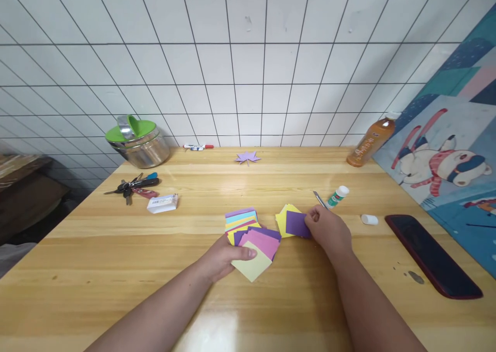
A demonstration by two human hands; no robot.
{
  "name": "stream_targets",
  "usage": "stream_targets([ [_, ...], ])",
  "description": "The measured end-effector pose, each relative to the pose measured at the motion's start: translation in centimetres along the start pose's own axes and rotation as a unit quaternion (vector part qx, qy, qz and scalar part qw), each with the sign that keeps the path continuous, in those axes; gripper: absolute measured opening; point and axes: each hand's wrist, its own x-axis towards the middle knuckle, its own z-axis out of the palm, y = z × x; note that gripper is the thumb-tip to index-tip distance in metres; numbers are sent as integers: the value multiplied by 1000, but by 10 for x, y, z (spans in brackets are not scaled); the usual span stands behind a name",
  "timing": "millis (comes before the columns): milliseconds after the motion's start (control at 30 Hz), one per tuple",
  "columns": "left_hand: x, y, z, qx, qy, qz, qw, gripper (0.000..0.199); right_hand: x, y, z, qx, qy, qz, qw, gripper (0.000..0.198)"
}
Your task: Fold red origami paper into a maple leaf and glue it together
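Note:
My left hand (227,256) grips a fanned stack of coloured paper squares (260,244), thumb on top of a pale yellow one. Purple, pink, yellow and blue sheets show behind it. My right hand (328,229) pinches the edge of a purple paper square (297,224), which lies over several yellow paper squares (284,219); whether it touches them I cannot tell. Just beyond my right fingers lie a thin silver blade or pen-like tool (319,199), partly hidden by the hand, and an uncapped glue stick (338,196).
A white cap (369,219) and a dark phone (432,256) lie at the right. An orange drink bottle (371,141) leans by the picture panel. Along the back are a purple paper leaf (248,157), markers (198,147) and a steel pot (145,148). Keys (134,186) and a small white packet (163,203) lie left.

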Motion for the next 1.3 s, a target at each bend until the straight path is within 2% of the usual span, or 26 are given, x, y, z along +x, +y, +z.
stream_targets([
  [100,0,-2,-1,5,3,2,1000,55,-1,-3,2,-60,-14,1,998,14],
  [167,-1,-3,-1,8,6,2,1000,56,-4,-5,1,-56,17,-5,998,15],
  [233,-2,-4,0,12,13,1,1000,57,-11,-11,-1,-4,67,-54,996,22],
  [300,-2,-5,1,14,13,-1,1000,58,-24,-20,-3,92,85,-154,980,23],
  [367,-3,-6,2,19,9,3,1000,57,-40,-33,-3,207,18,-254,945,25],
  [433,-2,-6,3,34,12,6,999,50,-55,-45,-1,298,-60,-309,901,26],
  [533,0,-8,1,58,24,18,998,46,-68,-55,4,373,-103,-284,877,28],
  [600,1,-9,0,70,17,28,997,52,-69,-57,9,429,-138,-214,867,29],
  [667,1,-11,-1,85,1,29,996,53,-66,-58,13,480,-195,-140,844,28],
  [767,2,-14,-2,99,-4,14,995,46,-63,-57,16,507,-230,-94,825,28],
  [867,2,-14,0,97,2,7,995,48,-63,-57,16,506,-235,-96,824,26],
  [1000,2,-10,3,81,-21,3,996,56,-63,-56,14,500,-269,-118,815,25],
  [1100,2,-7,4,88,-23,-5,996,53,-63,-55,14,489,-272,-135,818,24],
  [1167,1,-6,3,98,-29,-4,995,51,-63,-55,12,476,-266,-171,821,24],
  [1267,2,-6,4,92,-48,11,995,57,-65,-55,9,452,-229,-254,824,28],
  [1300,2,-5,4,88,-53,13,995,59,-66,-56,8,446,-220,-262,827,31],
])
